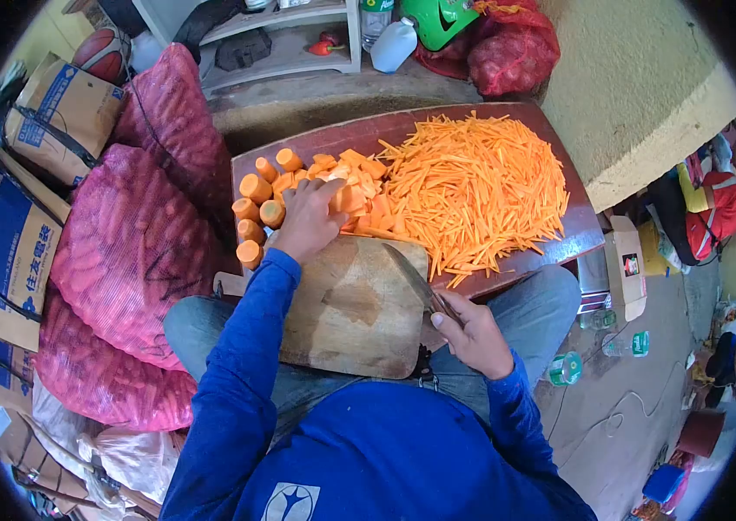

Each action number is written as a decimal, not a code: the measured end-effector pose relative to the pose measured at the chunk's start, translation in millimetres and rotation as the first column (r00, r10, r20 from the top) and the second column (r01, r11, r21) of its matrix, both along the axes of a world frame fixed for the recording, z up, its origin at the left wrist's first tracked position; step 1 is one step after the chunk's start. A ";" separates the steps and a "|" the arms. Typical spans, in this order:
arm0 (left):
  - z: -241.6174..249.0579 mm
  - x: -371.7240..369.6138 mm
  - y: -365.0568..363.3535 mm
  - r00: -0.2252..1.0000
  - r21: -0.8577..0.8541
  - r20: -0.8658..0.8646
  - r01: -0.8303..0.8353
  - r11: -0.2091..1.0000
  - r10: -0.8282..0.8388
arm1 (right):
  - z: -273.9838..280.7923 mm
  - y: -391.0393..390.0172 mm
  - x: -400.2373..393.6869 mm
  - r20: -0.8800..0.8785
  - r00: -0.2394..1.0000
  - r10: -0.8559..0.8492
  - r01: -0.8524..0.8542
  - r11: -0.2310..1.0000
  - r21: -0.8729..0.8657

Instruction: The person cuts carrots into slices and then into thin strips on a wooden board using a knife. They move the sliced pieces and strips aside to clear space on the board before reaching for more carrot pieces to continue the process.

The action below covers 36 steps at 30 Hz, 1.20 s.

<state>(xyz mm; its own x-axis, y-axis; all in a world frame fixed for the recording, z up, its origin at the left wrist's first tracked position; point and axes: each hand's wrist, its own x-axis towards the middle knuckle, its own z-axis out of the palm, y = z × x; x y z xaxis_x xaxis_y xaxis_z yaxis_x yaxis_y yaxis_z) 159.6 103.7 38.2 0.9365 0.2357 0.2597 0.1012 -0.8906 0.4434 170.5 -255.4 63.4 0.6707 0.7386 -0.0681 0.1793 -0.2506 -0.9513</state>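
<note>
My left hand [309, 219] reaches over the cut carrots beyond the board, its thumb and fingers closed around a carrot piece [348, 200]. Several thick carrot chunks [255, 188] stand to its left, and flat carrot slices [359, 165] lie past its fingers. In my right hand [474, 337] is a knife [413, 276], gripped by the handle, its blade slanting up and left over the right edge of the wooden cutting board [342, 330]. The board rests across my lap, against the table's near edge. A large heap of carrot strips [481, 191] covers the table's right side.
The dark red table [583, 227] stands before me. Pink mesh sacks [129, 252] and cardboard boxes [7, 234] crowd the left. Behind the table are a shelf [277, 22] and a red net sack [515, 52]. Plastic bottles [566, 369] sit on the floor at right.
</note>
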 end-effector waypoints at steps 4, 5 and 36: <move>0.6 -1.5 2.4 1.000 -0.021 -0.002 0.013 1.000 -0.013 | 7.6 4.1 -0.4 -0.044 0.999 0.008 -0.010 1.000 -0.029; 0.3 -1.3 4.0 1.000 -0.021 -0.001 0.010 1.000 -0.010 | 5.5 5.2 -0.2 -0.043 0.999 0.011 -0.013 1.000 -0.028; -10.6 -102.4 -50.2 0.971 -0.069 0.060 0.236 0.969 -0.232 | 15.3 23.3 -0.1 0.024 0.995 0.096 -0.091 0.984 -0.155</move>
